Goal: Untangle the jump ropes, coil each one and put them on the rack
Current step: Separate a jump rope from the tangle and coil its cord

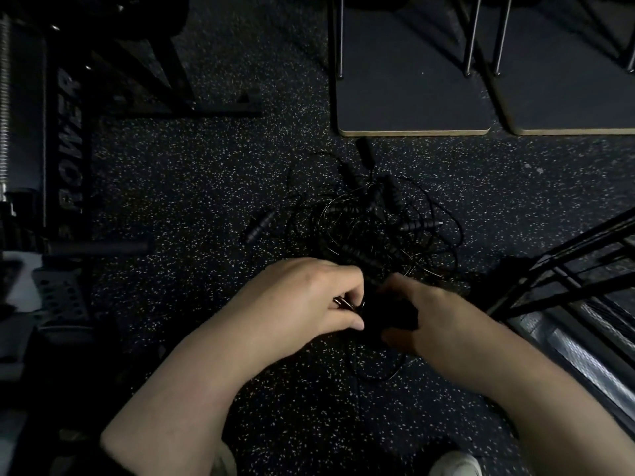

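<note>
A tangle of black jump ropes (374, 221) lies on the speckled floor, thin cords looped over several ribbed black handles. One handle (260, 225) lies apart at the left of the pile. My left hand (309, 297) hovers over the pile's near edge, its fingers curled round a metal-tipped handle end (343, 302). My right hand (429, 317) faces it and grips a dark handle or bunch of cord (388, 314); what exactly is too dark to tell. A cord loop (378, 372) hangs below the hands.
A black metal rack (563, 269) stands at the right. Two dark boards with metal legs (412, 97) sit beyond the pile. A power rack frame (68, 142) fills the left side. My white shoe (457, 465) shows at the bottom.
</note>
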Demonstrator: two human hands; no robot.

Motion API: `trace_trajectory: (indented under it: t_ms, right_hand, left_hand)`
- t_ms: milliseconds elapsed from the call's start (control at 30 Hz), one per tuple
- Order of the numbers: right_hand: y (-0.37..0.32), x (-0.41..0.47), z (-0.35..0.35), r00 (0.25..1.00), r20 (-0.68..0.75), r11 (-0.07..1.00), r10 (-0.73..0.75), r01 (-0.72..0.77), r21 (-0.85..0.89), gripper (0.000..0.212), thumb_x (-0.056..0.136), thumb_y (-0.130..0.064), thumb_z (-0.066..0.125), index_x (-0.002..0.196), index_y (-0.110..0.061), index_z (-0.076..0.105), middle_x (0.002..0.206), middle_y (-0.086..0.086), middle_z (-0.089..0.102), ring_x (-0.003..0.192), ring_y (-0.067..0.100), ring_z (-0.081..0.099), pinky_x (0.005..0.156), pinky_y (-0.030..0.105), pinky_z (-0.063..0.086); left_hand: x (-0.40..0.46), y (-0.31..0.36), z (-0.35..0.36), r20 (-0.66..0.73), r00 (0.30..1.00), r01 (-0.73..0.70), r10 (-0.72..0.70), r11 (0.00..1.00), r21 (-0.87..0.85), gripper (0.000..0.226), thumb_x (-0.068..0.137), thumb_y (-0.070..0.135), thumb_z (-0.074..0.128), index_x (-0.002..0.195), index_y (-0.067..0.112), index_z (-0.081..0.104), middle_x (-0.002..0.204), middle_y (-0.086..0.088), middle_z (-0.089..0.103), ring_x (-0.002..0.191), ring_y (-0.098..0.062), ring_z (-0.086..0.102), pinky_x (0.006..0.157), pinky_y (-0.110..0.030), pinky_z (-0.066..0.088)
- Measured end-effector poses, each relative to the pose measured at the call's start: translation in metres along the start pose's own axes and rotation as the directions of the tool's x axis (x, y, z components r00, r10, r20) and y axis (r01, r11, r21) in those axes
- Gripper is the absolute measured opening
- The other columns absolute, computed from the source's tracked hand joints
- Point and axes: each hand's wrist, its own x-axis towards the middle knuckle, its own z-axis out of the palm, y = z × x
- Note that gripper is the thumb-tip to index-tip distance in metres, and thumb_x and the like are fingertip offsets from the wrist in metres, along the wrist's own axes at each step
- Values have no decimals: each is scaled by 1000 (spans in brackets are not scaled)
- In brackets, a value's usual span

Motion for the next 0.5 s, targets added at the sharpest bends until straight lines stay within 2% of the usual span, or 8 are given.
trace_trajectory:
  t_ms: [133,167,233,267,300,400,433,500]
  right_hand:
    - [1,-3,-3,963,230,988,-139,119,102,45,88,-24,78,108,-57,56,79,-14,70,63,5,61,59,27,51]
    - [1,-4,-4,943,282,976,-175,128,177,40,88,-21,78,106,-52,60,79,-11,70,65,8,60,61,32,50]
    - [0,-6,-6,898,353,924,-264,130,359,29,87,-15,76,103,-38,67,92,6,73,79,25,63,74,49,51]
    - [0,-8,-7,874,377,889,-307,123,441,27,86,-11,74,104,-31,67,97,16,72,84,33,62,80,53,50]
    - [1,-9,-7,851,394,851,-347,108,514,28,86,-7,72,104,-26,66,97,19,71,86,33,62,82,53,49]
    - [1,-12,-7,821,360,712,-444,79,698,31,84,-1,70,104,-24,62,93,4,72,87,21,63,73,34,52]
    - [0,-13,-7,825,308,651,-474,93,753,32,84,-1,70,102,-26,63,93,0,74,85,16,66,69,28,53]
    - [1,-12,-9,845,141,525,-515,182,831,29,83,-6,76,100,-26,63,90,1,75,77,14,70,60,27,55]
  left_hand:
    - [-2,-9,-4,56,997,54,-48,992,-116,31,76,57,79,95,49,55,93,25,57,88,14,54,69,-11,43]
    - [-2,-11,-5,56,997,57,-48,983,-173,33,72,56,82,94,48,58,94,26,59,84,13,55,68,-11,43]
    - [-2,-17,-7,70,996,73,-51,924,-374,36,65,51,87,91,43,64,88,26,63,73,9,56,67,-13,44]
    - [-2,-19,-9,85,996,61,-24,878,-475,37,63,51,89,90,40,66,84,23,64,71,8,55,68,-14,44]
    - [0,-22,-10,102,995,44,14,839,-542,37,63,52,90,90,39,67,81,20,66,72,7,56,69,-14,45]
    - [8,-28,-6,111,993,43,36,768,-639,20,71,51,83,82,42,70,74,15,67,71,0,60,66,-16,46]
    - [10,-29,-3,92,995,44,27,725,-688,14,77,43,85,80,40,71,72,14,67,68,1,60,63,-15,46]
    - [11,-37,10,12,996,65,-88,630,-774,22,82,8,83,83,27,73,78,10,69,69,4,62,66,-17,49]
